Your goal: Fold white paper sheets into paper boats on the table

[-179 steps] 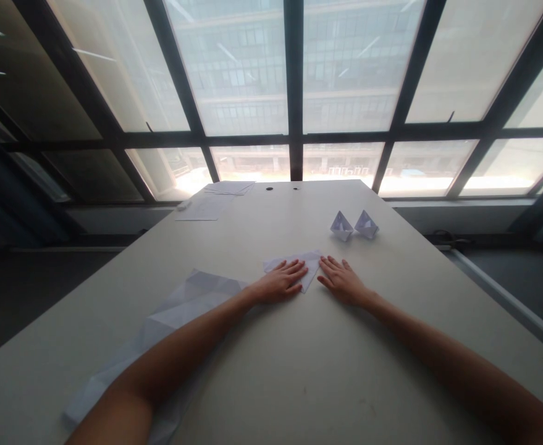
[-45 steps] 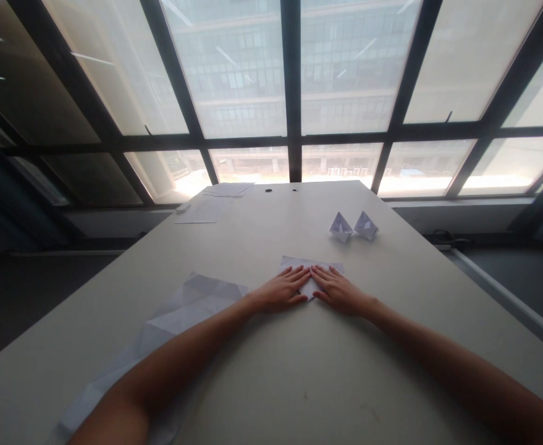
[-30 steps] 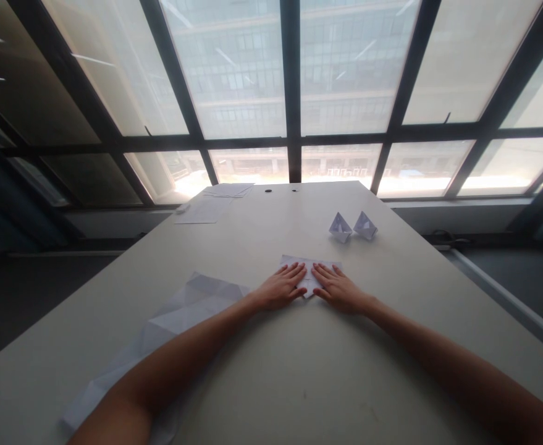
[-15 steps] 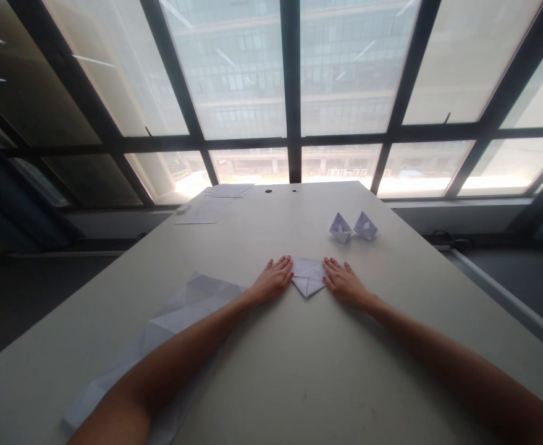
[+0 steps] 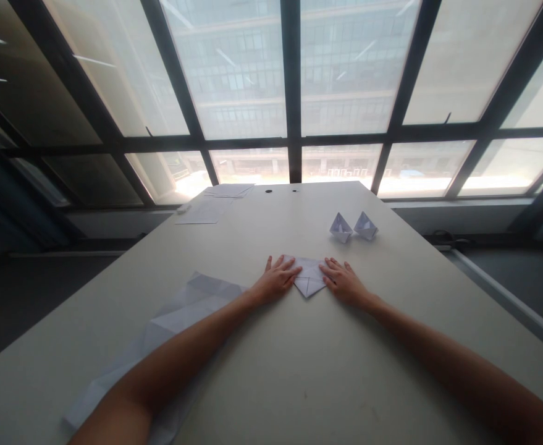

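Note:
A folded sheet of white paper (image 5: 309,283) lies flat on the table, its point toward me and a wider flap on the far side. My left hand (image 5: 278,277) rests on its left side with the fingers spread, covering part of that edge. On the right side, my right hand (image 5: 343,281) lies with its fingers stretched over the paper's edge. Beyond my right hand stand two folded paper boats, one on the left (image 5: 341,228) and one on the right (image 5: 366,227), close beside each other.
Large creased paper (image 5: 197,296) lies under and beside my left forearm. Flat white sheets (image 5: 199,213) are at the table's far left, with a small white item (image 5: 181,210) next to them. The white table (image 5: 271,383) reaches toward tall windows with dark frames.
The fingers of my left hand have spread and shifted right onto the folded paper, whose far left corner now shows. My right hand's fingers have moved slightly. The paper boats stay put.

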Tool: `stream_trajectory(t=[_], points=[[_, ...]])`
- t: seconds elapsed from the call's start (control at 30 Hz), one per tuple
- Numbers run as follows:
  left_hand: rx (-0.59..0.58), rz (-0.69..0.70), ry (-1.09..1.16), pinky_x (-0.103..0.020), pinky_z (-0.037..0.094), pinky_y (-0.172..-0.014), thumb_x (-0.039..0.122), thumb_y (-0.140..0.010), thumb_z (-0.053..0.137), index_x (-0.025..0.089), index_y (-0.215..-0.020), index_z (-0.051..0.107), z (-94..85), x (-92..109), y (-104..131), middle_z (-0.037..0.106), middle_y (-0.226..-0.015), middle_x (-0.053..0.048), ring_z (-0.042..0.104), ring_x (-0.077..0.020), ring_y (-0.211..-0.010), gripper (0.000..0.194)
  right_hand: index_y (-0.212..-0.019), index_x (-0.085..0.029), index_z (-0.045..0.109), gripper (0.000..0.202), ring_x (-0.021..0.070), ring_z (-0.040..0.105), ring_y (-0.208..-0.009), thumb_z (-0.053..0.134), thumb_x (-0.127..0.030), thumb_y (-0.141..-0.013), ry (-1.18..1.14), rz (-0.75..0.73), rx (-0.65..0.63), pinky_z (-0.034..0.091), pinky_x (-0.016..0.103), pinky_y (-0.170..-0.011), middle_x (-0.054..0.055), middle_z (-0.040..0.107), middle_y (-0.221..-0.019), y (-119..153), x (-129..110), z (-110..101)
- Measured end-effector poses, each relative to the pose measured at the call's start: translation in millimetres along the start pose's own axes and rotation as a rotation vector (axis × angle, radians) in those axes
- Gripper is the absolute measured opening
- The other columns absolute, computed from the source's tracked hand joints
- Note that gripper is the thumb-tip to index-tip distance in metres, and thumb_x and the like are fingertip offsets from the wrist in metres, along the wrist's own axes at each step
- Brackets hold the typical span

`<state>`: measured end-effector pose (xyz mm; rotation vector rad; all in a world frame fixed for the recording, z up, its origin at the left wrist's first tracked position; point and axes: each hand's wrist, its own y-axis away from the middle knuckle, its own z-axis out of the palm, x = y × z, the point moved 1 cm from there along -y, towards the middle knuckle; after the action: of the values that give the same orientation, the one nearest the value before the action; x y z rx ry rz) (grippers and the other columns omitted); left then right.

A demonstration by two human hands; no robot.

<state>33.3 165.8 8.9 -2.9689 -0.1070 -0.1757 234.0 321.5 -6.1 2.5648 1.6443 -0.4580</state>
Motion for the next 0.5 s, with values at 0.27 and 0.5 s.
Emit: stream_trajectory(t=[0.27,0.5], points=[[0.04,0.227,0.039,-0.044,0.021,-0.119,0.03,-0.101,0.036,0.02,-0.139,0.05,-0.9,0.5,-3.2,0.042,-0.15,-0.009,0.031,-0.0219,-0.142,0.041,-0.143,-0.022,0.044,0.047,0.0254,0.022,-0.145,0.039,-0.033,-0.097,-0.001,-0.006,0.014,0.015,0.054,-0.114,0.012,0.03,-0.156,-0.4,-0.1,-0.9],[0.061,0.204,0.152,-0.034,0.032,-0.115,0.031,-0.1,0.04,0.019,-0.136,0.053,1.6,1.3,-4.7,0.048,-0.145,-0.007,0.039,-0.0197,-0.138,0.04,-0.144,-0.021,0.044,0.049,0.0259,0.023,-0.145,0.039,-0.033,-0.097,-0.005,-0.005,0.013,0.016,0.053,-0.115,0.012,0.03,-0.156,0.0,-0.7,-1.1]])
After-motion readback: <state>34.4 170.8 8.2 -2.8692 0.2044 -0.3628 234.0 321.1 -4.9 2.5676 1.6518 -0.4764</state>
